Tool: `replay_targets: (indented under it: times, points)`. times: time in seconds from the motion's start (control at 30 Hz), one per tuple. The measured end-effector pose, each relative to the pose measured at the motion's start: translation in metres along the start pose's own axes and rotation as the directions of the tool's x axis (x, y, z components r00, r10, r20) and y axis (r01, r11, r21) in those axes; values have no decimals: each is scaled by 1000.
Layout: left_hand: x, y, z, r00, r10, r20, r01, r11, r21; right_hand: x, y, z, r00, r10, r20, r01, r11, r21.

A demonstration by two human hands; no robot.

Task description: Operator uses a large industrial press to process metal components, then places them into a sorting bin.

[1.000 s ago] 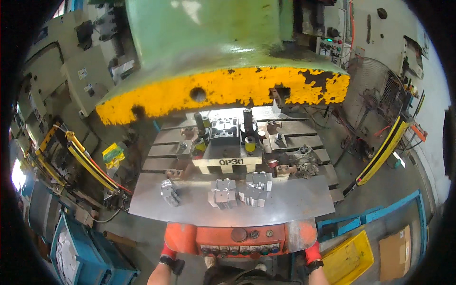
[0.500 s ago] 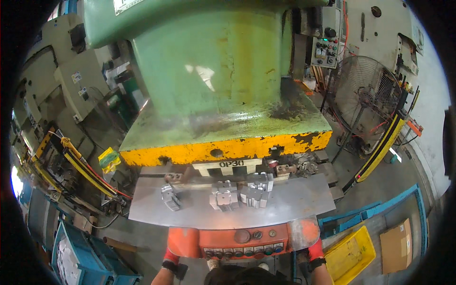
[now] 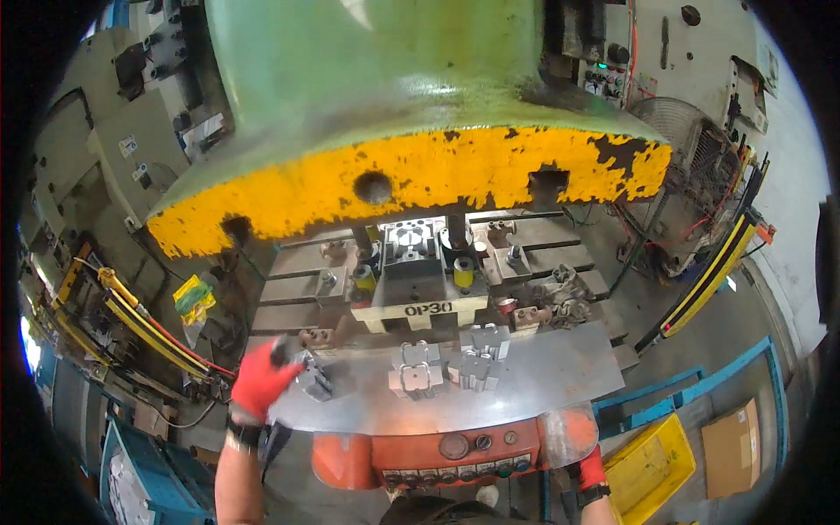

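My left hand point(image 3: 265, 382), in a red glove, is raised over the left end of the metal sheet point(image 3: 350, 411), beside a grey metal part point(image 3: 312, 377). Its thumb and fingers look apart, dark at the tips and slightly blurred; no held part shows. My right hand point(image 3: 592, 467), also red-gloved, is low by the right end of the red control console point(image 3: 455, 457), its fingers mostly hidden. Several more grey metal parts stand in two groups on the sheet, one group point(image 3: 416, 371) in the middle and another point(image 3: 479, 357) to its right.
Behind the sheet, a die point(image 3: 411, 293) sits on the slotted press bed point(image 3: 547, 258), below the raised yellow-edged ram point(image 3: 437, 171). Yellow-black guard posts point(image 3: 713, 267) flank the press. A yellow bin point(image 3: 652, 468) and cardboard box point(image 3: 731, 451) are at right, a blue cart point(image 3: 144, 477) at left.
The press ram has risen, exposing the die. My left hand has left the console's left end and moved up beside the leftmost grey part. My right hand stays near the console's right end.
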State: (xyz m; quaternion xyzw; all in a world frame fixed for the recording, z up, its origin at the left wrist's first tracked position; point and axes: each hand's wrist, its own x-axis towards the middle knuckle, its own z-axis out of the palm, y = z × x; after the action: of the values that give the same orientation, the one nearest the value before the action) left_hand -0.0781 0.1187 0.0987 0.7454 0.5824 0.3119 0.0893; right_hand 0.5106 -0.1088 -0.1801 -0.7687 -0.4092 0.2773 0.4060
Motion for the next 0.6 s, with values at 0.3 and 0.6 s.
replay_targets:
  times: [0.3,0.6]
  points:
    - [260,99,149,916,-198,348,76,940,333,-63,38,0,924,258,-281,-227,964,139]
    - [317,111,235,919,-194,342,56,926,374,-123,18,-7,850,333,-408,-244,936,254]
